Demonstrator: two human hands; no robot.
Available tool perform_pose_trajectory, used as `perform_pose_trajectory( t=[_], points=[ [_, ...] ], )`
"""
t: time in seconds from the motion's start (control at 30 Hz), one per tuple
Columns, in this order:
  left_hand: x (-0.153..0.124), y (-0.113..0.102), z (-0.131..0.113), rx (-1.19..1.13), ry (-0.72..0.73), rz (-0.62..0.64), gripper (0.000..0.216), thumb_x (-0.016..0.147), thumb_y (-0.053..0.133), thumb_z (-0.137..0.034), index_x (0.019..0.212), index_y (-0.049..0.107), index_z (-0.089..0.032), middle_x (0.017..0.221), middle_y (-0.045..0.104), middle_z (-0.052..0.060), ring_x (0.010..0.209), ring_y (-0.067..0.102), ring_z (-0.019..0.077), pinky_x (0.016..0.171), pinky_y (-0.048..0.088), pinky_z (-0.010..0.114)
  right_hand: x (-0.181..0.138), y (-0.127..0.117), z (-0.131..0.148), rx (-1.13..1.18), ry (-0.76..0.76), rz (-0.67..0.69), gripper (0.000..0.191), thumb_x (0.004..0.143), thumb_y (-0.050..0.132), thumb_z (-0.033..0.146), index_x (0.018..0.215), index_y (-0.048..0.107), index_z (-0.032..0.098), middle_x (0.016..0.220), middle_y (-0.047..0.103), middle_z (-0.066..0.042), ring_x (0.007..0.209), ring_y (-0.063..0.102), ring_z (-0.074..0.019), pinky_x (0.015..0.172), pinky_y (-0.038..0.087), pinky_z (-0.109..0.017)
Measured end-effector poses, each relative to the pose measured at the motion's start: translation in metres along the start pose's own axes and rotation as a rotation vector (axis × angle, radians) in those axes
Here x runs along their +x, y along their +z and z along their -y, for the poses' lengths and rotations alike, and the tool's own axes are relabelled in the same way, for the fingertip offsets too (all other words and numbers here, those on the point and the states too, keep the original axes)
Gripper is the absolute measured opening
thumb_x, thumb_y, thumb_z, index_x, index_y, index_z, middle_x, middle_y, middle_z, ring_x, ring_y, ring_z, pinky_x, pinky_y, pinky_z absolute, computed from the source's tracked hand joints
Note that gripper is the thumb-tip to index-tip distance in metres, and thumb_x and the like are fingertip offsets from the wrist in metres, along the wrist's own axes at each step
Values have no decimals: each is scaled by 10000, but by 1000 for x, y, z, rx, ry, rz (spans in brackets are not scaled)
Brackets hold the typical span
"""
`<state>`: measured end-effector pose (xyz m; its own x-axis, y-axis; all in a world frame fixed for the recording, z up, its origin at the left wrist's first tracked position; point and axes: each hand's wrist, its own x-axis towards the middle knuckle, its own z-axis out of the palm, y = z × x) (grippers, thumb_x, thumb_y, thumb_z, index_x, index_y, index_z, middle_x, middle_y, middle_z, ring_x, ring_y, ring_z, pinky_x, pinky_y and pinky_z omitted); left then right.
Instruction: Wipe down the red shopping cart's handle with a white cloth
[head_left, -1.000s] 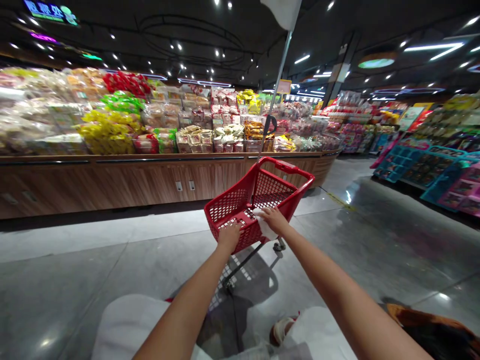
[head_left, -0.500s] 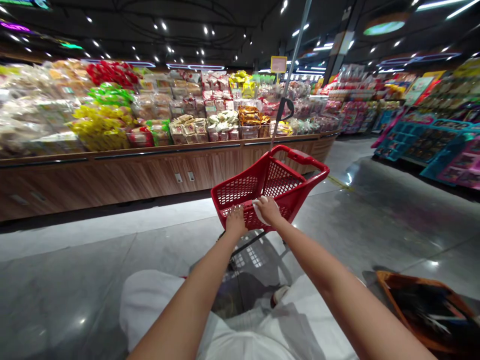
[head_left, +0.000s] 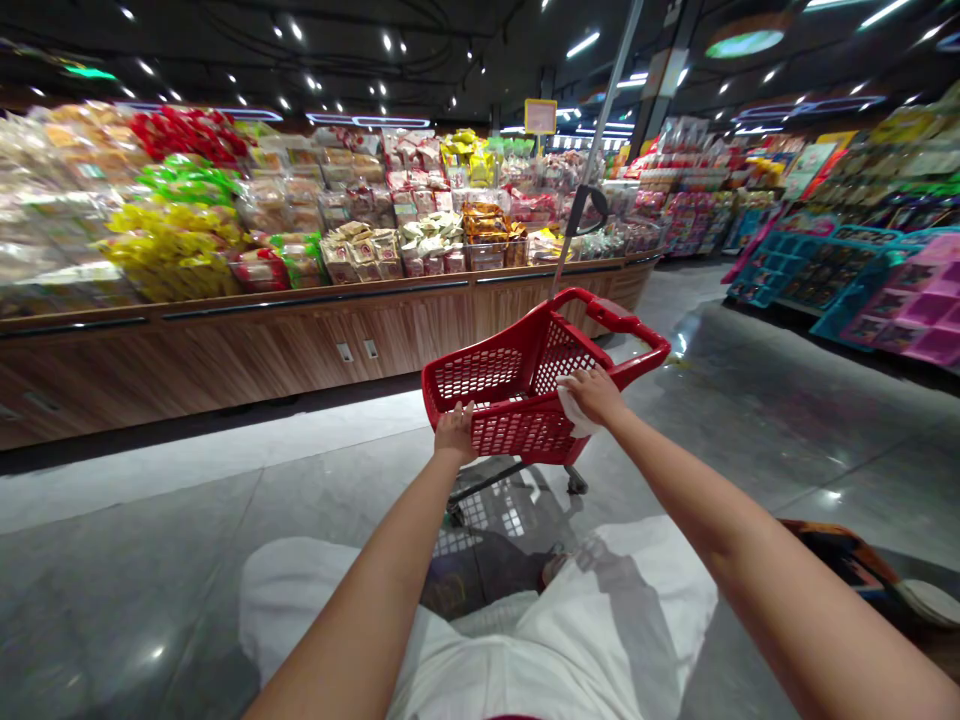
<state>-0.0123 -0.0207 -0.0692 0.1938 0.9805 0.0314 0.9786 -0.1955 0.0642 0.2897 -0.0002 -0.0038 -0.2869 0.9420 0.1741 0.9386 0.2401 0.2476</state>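
Note:
A red plastic shopping cart with a mesh basket stands on the floor in front of me, its handle at the far right. My left hand grips the near side's rim close to the left end, fingers curled over the edge. Farther right on that same rim is my right hand, closed on a thin white cloth. The cloth hangs down against the outside of the basket; whether it is paper or fabric I cannot tell. Inside the visible part of the basket I see no goods.
Behind the cart runs a long wooden counter piled with packaged snacks. A metal pole with a black grip rises by the cart. Blue and pink display racks stand at right. An orange-edged container sits at lower right.
My right hand has slid right along the rim with the cloth. My left hand has shifted slightly left. The cart now shows more of its near side.

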Motion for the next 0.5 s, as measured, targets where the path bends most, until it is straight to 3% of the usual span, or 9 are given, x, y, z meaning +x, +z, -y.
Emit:
perform_pose_trajectory(
  t=[0.1, 0.23, 0.3, 0.4, 0.5],
  points=[
    [-1, 2, -2, 26, -13, 1, 1040, 633, 682, -416, 1473, 125, -158, 1526, 213, 182, 1312, 346, 334, 1082, 239, 430, 5, -4, 47, 62, -22, 46, 379, 974, 298, 278, 1221, 582, 232, 1130, 615, -118, 1021, 565, -242, 886, 378, -361],
    [-2, 4, 0, 49, -22, 29, 1080, 601, 714, -393, 1477, 122, -172, 1541, 177, 166, 1326, 329, 325, 1096, 226, 419, 22, -7, 144, 164, -59, 56, 352, 984, 274, 269, 1207, 546, 251, 1084, 643, -99, 950, 616, -212, 799, 429, -316],
    [-4, 4, 3, 54, -33, 47, 1108, 583, 724, -427, 1479, 121, -181, 1546, 168, 156, 1326, 326, 328, 1101, 225, 424, 28, -9, 175, 192, -67, 45, 343, 991, 265, 287, 1220, 514, 234, 1084, 643, -113, 946, 625, -205, 798, 440, -312],
    [-6, 5, 10, 62, -27, 42, 1113, 586, 720, -408, 1484, 100, -185, 1552, 153, 142, 1324, 329, 324, 1106, 226, 418, 29, -14, 178, 187, -108, 74, 343, 988, 284, 327, 1191, 537, 218, 1099, 637, -135, 960, 631, -211, 793, 453, -315],
    [-8, 5, 16, 54, -7, 32, 1095, 612, 692, -362, 1487, 55, -192, 1557, 136, 138, 1329, 325, 319, 1102, 226, 414, 24, -19, 135, 172, -58, 148, 373, 980, 293, 356, 1121, 605, 205, 1076, 650, -139, 926, 647, -219, 765, 460, -313]
  ],
)
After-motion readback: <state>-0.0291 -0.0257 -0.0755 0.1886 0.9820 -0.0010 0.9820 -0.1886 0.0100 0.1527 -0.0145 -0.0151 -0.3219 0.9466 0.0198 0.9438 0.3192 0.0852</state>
